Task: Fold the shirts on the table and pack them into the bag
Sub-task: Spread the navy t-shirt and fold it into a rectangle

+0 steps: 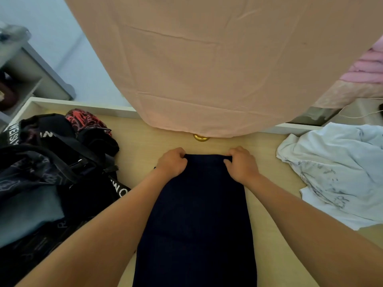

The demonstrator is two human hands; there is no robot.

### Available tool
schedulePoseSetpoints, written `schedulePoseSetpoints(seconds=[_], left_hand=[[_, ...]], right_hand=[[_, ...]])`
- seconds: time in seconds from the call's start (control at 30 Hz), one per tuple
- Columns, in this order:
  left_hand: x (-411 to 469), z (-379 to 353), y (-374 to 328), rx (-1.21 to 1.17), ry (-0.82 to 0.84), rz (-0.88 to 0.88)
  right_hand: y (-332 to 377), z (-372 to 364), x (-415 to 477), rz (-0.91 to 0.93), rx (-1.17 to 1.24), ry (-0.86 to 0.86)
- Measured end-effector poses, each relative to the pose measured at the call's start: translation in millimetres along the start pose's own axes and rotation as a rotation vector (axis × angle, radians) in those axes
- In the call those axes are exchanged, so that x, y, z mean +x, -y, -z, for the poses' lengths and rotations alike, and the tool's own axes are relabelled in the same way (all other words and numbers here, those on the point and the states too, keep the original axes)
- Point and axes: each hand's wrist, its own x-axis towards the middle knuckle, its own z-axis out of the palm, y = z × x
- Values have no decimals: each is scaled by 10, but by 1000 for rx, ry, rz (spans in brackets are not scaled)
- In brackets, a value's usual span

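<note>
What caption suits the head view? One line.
Left hand and right hand grip the far edge of a navy shirt on the table.

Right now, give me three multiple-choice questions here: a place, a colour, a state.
1. Where on the table is the black bag? A) left of the navy shirt B) right of it C) on top of it
2. What colour is the crumpled shirt at right? A) red B) white C) green
3. What are the left hand and right hand doing? A) lying flat B) gripping the navy shirt's far edge C) hanging idle
Answers: A, it sits at the table's left side; B, pale cloth, faint grey print; B, both curl over that edge.
</note>
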Motion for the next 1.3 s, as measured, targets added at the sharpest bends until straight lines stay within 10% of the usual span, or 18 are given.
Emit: schedulePoseSetpoints(seconds=[0.1,0.3,0.63,0.77,0.93,1.3], left_hand=[[-25,-49,-21,-222,-38,-24],[-124,-5,-161,-309,-60,-177],[-790,-257,501,434,-5,-802],[-675,-261,470,274,-318,-750],[-510,-141,531,419,-43,-442],[-448,148,799,281,89,-345]], right_hand=[[-10,40,-11,-200,422,16],[37,130,-160,-58,474,-112],[-165,-2,-909,353,-190,168],[-15,-117,-841,396,-153,-69],[-7,-174,-660,272,-175,78],[-85,-110,-546,157,-269,70]])
